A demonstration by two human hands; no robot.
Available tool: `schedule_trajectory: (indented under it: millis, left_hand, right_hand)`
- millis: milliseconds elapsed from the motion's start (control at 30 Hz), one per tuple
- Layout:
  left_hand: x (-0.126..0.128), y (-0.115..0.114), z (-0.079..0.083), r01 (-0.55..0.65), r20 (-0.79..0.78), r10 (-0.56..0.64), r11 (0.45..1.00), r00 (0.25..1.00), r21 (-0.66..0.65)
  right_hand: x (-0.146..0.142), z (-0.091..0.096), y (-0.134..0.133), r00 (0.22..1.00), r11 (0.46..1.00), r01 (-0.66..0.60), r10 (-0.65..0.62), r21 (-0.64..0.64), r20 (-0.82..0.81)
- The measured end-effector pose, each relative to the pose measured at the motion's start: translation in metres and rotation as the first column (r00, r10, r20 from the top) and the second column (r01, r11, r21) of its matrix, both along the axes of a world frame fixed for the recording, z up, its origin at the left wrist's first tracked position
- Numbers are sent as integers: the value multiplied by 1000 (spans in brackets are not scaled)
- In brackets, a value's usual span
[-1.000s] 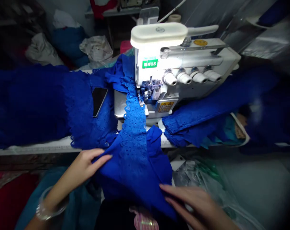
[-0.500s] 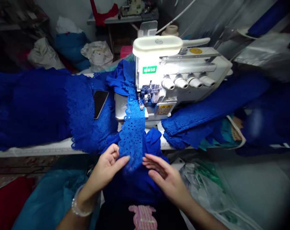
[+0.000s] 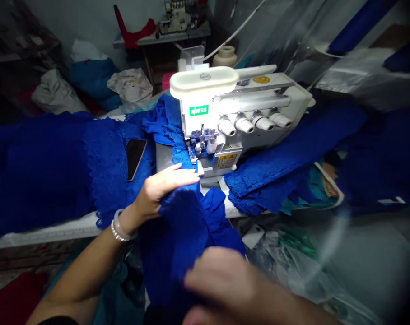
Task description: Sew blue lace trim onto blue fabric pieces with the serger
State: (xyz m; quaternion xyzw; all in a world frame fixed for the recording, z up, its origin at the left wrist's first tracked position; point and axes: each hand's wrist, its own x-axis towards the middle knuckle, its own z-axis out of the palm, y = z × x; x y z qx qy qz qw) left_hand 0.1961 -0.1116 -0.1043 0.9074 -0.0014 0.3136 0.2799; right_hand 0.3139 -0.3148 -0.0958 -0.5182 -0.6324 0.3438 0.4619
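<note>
Left hand [image 3: 160,194]: fingers extended and together, palm down, lying flat on the blue eyelet lace fabric [image 3: 178,239] with no visible grip, fingertips just short of the front of the overlock sewing machine [image 3: 239,117]. A clear bangle and a beaded bracelet [image 3: 122,228] sit on the left wrist. Right hand [image 3: 218,280]: motion-blurred, fingers curved over the lower part of the same fabric, nearest the camera; whether it is pinching the cloth cannot be told. The fabric lies bunched in front of the machine, and a narrow strip of it runs back under the presser foot [image 3: 196,151]. Left of the machine, a black smartphone [image 3: 134,158] lies on a large spread of blue lace cloth [image 3: 106,176], which covers the white worktable [image 3: 45,234]. Right of the machine lies a folded stack of blue eyelet fabric [image 3: 279,167]. Behind the machine stand a cream thread cone [image 3: 224,56] and a second sewing machine [image 3: 173,18] on a far table. In front of the machine and to the right, a clear plastic sheet [image 3: 286,266] is heaped below table level.
</note>
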Motion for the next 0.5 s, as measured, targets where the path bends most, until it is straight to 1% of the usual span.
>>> schedule_trajectory:
  millis: [33, 67, 100, 133, 167, 200, 267, 300, 333, 400, 500]
  left_hand:
    - [-1, -2, 1, -47, 45, 52, 993, 998, -105]
    - [-3, -4, 2, -94, 78, 110, 979, 991, -182]
    - [-6, -8, 3, -138, 83, 160, 965, 984, -222]
    - [-10, -13, 4, -162, 69, 180, 964, 981, -212]
    - [-13, -18, 5, -154, 46, 163, 975, 985, -159]
    - [-16, -23, 5, -125, 19, 126, 989, 992, -81]
    - [-20, -36, 3, -58, -39, 61, 995, 997, 84]
    - [-22, -43, 2, -32, -62, 42, 987, 997, 156]
    - [-24, -49, 0, -17, -75, 33, 977, 997, 214]
    - [-27, -61, -4, -8, -101, 40, 956, 994, 294]
    - [-29, -71, -6, 4, -111, 35, 942, 993, 335]
  right_hand:
    - [11, -6, 6, 994, 994, 107, -107, -6, -14]
    - [21, -13, 14, 950, 951, 304, -307, -51, -62]
    - [29, -21, 24, 863, 873, 472, -486, -126, -138]
    - [34, -28, 36, 807, 845, 495, -534, -205, -253]
    - [37, -35, 48, 769, 857, 428, -512, -285, -384]
    - [37, -41, 58, 736, 876, 329, -472, -353, -485]
    - [32, -47, 72, 649, 906, 122, -382, -405, -658]
    - [28, -47, 74, 607, 909, 56, -359, -413, -709]
    - [24, -47, 73, 570, 909, 16, -351, -417, -743]
    - [19, -44, 67, 518, 903, -22, -357, -430, -777]
    - [19, -41, 56, 467, 894, -58, -369, -444, -804]
